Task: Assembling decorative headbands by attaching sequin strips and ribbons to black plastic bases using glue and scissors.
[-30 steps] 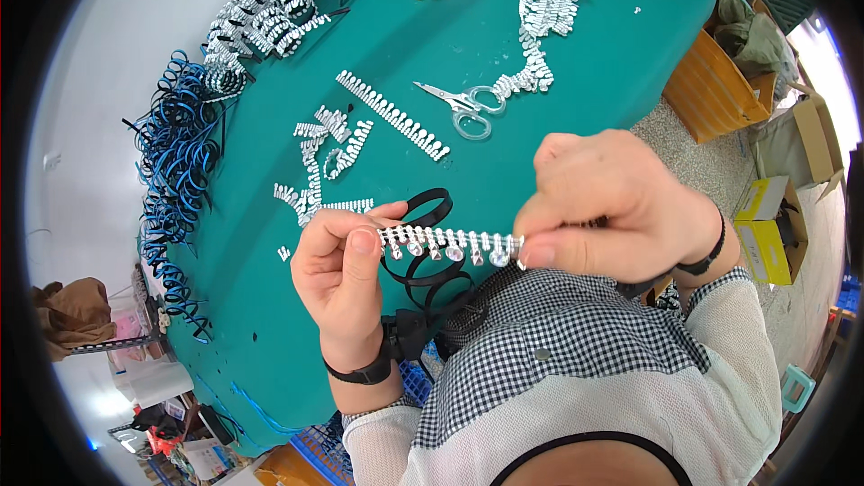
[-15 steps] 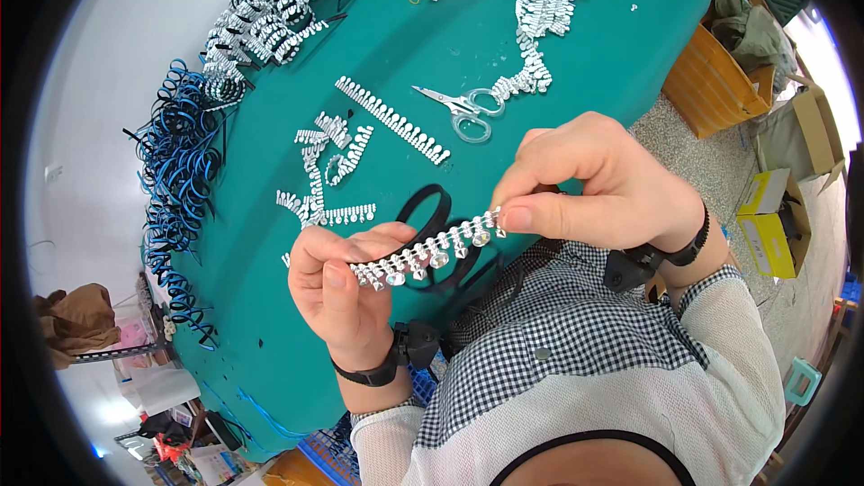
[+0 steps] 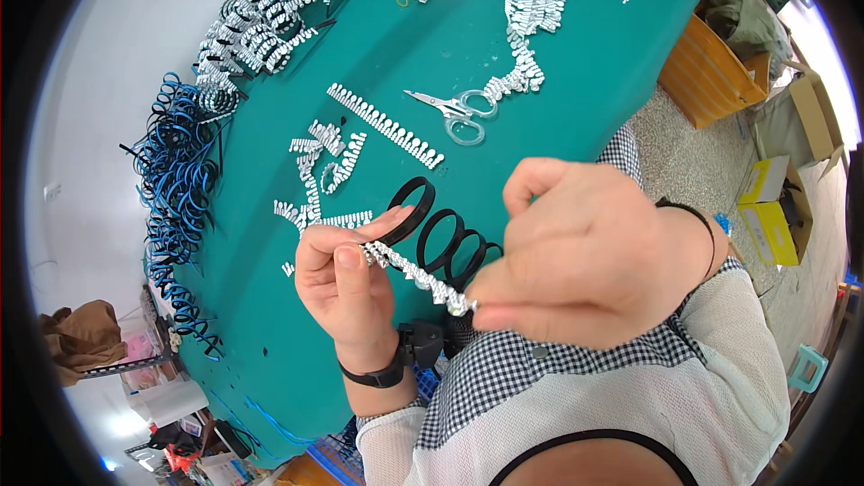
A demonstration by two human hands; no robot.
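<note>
A short silver rhinestone trim (image 3: 419, 275) with dangling drops stretches between my hands above the green table. My left hand (image 3: 340, 288) pinches its upper left end between thumb and fingers, together with the end of a black coiled band (image 3: 447, 256). The band's loops hang to the right of those fingers, partly behind the trim. At the trim's lower right end my right hand (image 3: 585, 261) is closed in a pinch, its back turned up; the fingertips are partly hidden. Beyond the hands lie scissors (image 3: 461, 114) with clear handles and a straight piece of silver trim (image 3: 387, 125).
Tangled trim pieces (image 3: 315, 171) rest left of centre on the green table (image 3: 270, 297). Heaped silver trim (image 3: 535, 0) covers the far edge, and blue-and-black coils (image 3: 171, 175) line the left edge. An orange box (image 3: 711, 72) and a yellow carton (image 3: 772, 216) stand at right.
My right hand has swung down toward me and turned over, tilting and twisting the trim down to the right. My left hand keeps its pinch. More of the black coils now shows.
</note>
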